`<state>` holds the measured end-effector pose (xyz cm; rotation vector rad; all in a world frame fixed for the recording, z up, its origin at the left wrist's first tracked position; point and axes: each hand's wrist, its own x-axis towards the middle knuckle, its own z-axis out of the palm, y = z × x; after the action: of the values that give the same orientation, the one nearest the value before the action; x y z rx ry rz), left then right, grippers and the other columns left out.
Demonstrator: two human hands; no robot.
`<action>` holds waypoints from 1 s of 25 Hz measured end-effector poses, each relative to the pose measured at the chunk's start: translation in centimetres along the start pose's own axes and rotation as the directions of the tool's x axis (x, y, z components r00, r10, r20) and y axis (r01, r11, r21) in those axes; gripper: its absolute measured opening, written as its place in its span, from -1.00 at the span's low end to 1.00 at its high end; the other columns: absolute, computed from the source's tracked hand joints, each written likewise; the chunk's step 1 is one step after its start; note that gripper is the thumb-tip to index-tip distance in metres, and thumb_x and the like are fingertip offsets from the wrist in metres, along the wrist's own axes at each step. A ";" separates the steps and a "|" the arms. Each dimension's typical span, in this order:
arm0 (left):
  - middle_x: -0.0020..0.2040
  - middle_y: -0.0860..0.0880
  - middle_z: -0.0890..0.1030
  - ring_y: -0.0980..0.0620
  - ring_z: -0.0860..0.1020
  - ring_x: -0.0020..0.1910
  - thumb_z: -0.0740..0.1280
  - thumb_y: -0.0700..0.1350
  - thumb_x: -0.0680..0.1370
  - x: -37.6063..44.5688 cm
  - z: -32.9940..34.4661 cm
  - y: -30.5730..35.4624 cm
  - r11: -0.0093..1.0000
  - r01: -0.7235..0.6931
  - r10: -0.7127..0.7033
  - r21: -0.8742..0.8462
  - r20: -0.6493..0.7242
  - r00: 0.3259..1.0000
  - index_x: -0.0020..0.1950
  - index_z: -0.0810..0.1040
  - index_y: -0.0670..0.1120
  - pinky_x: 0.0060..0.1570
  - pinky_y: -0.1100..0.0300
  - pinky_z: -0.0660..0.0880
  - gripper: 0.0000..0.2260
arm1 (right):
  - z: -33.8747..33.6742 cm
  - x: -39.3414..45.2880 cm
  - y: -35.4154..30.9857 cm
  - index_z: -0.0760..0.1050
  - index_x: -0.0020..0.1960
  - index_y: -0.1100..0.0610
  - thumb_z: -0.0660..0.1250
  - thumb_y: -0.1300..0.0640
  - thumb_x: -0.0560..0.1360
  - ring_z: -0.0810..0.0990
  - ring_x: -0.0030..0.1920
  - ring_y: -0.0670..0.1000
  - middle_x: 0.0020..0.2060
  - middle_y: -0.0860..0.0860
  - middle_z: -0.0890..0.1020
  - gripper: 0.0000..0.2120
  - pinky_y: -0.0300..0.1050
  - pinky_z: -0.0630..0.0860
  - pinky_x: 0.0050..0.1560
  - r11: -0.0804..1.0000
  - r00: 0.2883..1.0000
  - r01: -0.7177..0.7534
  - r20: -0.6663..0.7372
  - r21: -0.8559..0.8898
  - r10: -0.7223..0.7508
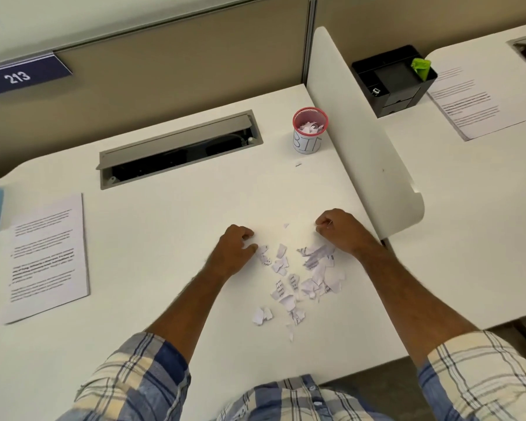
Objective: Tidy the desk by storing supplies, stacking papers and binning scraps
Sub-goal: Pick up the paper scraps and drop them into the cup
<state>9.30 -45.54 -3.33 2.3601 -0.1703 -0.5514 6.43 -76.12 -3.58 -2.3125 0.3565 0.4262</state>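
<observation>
Number "213" in white digits on dark blue sign (22, 75), mounted on partition at upper left. Hand-drawn letters "BI" legible on white paper label wrapped around pink mesh cup (309, 130); a further stroke follows, possibly "N", only partly in view. Printed black text lines on stacked papers (47, 256) at left of desk (164, 214): too blurred to read. Printed text lines on sheet (475, 101) lying on neighbouring desk at right: likewise illegible. Fragments of black print on torn paper scraps (298, 278) at centre of desk: letters visible, no word decipherable. No brand marks made out on black organiser (392, 80).
</observation>
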 end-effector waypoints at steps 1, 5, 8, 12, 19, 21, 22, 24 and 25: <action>0.18 -0.09 0.54 -0.01 0.54 0.00 0.48 -0.14 0.55 -0.4 0.4 0.1 1.000 0.015 -0.015 -0.019 -0.002 1.000 0.26 0.59 -0.15 0.04 0.30 0.41 -0.70 | 0.3 -0.6 0.2 0.65 0.01 0.03 0.39 0.08 0.51 0.64 0.06 -0.02 0.01 -0.07 0.66 -0.89 -0.01 0.57 0.17 1.000 1.000 0.012 0.009 -0.003 -0.012; 0.18 -0.07 0.55 -0.05 0.56 0.11 0.52 -0.04 0.51 -2.1 2.1 0.2 1.000 -0.004 0.004 -0.002 -0.018 1.000 0.22 0.60 -0.13 0.16 0.11 0.51 -0.66 | 1.2 -2.8 0.7 0.64 0.09 0.08 0.53 0.02 0.47 0.60 0.03 -0.02 -0.01 -0.02 0.62 -0.76 -0.08 0.54 0.13 0.992 0.987 0.130 0.092 -0.005 -0.129; 0.17 -0.04 0.52 0.00 0.47 0.17 0.56 0.03 0.46 -3.4 3.2 0.6 0.996 -0.057 0.058 0.070 -0.014 0.998 0.21 0.60 -0.12 0.21 0.12 0.45 -0.60 | 2.0 -4.0 1.0 0.64 0.10 0.06 0.63 0.01 0.35 0.57 0.05 -0.02 0.00 -0.02 0.60 -0.63 -0.12 0.50 0.12 0.983 0.974 0.184 0.139 -0.011 -0.180; 0.16 -0.04 0.53 -0.05 0.48 0.16 0.52 -0.08 0.50 -4.3 4.0 1.1 0.983 -0.097 0.102 0.155 -0.024 0.994 0.18 0.60 -0.11 0.14 0.15 0.45 -0.71 | 3.4 -4.6 0.9 0.64 0.03 0.09 0.54 0.20 0.39 0.56 0.02 0.03 -0.03 0.00 0.56 -0.77 -0.07 0.48 0.05 0.973 0.969 0.227 0.105 -0.035 -0.222; 0.01 -0.09 0.57 -0.11 0.57 0.01 0.36 -0.18 0.58 -4.7 3.6 1.3 0.979 -0.015 0.028 0.202 -0.058 0.998 -0.05 0.61 -0.11 0.00 0.04 0.51 -0.95 | 3.5 -5.0 0.9 0.64 -0.08 0.16 0.44 0.33 0.47 0.56 -0.12 -0.08 -0.16 -0.08 0.58 -0.89 -0.45 0.37 -0.14 0.974 0.973 0.224 0.056 -0.031 -0.222; 0.00 -0.09 0.56 -0.13 0.57 0.02 0.34 -0.20 0.57 -4.6 3.5 1.2 0.973 -0.015 0.025 0.229 -0.040 0.999 -0.05 0.59 -0.12 0.02 0.00 0.52 -0.95 | 3.1 -5.3 0.7 0.64 -0.07 0.19 0.42 0.35 0.46 0.57 -0.13 -0.06 -0.16 -0.05 0.60 -0.89 -0.45 0.39 -0.15 0.974 0.973 0.225 0.057 -0.032 -0.223; 0.00 -0.10 0.56 -0.14 0.57 0.03 0.33 -0.20 0.57 -4.6 3.3 1.2 0.968 -0.025 0.032 0.251 -0.026 0.999 -0.04 0.59 -0.13 0.03 -0.02 0.52 -0.95 | 3.1 -5.4 0.6 0.64 -0.05 0.20 0.42 0.36 0.46 0.57 -0.13 -0.04 -0.15 -0.02 0.61 -0.88 -0.40 0.41 -0.14 0.973 0.972 0.229 0.063 -0.029 -0.227; 0.01 -0.13 0.57 -0.17 0.56 0.01 0.32 -0.15 0.60 -4.5 3.1 1.2 0.946 -0.061 0.064 0.318 0.003 0.998 -0.02 0.57 -0.16 0.00 -0.02 0.51 -0.90 | 3.3 -5.5 0.6 0.62 0.00 0.18 0.42 0.36 0.44 0.58 -0.09 0.00 -0.11 0.01 0.59 -0.83 -0.20 0.48 -0.07 0.973 0.970 0.228 0.092 -0.027 -0.225; 0.01 -0.14 0.57 -0.18 0.56 0.00 0.31 -0.12 0.62 -4.5 3.0 1.3 0.930 -0.081 0.080 0.359 0.017 0.997 -0.02 0.57 -0.17 -0.04 0.00 0.50 -0.87 | 3.5 -5.5 0.8 0.61 0.04 0.16 0.41 0.35 0.42 0.57 -0.07 0.00 -0.10 -0.01 0.56 -0.78 -0.15 0.48 -0.05 0.973 0.969 0.228 0.104 -0.043 -0.222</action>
<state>3.95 -47.12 -2.95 2.6922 -0.3978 -0.5182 0.50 -73.49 -4.21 -2.3410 0.0325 0.4388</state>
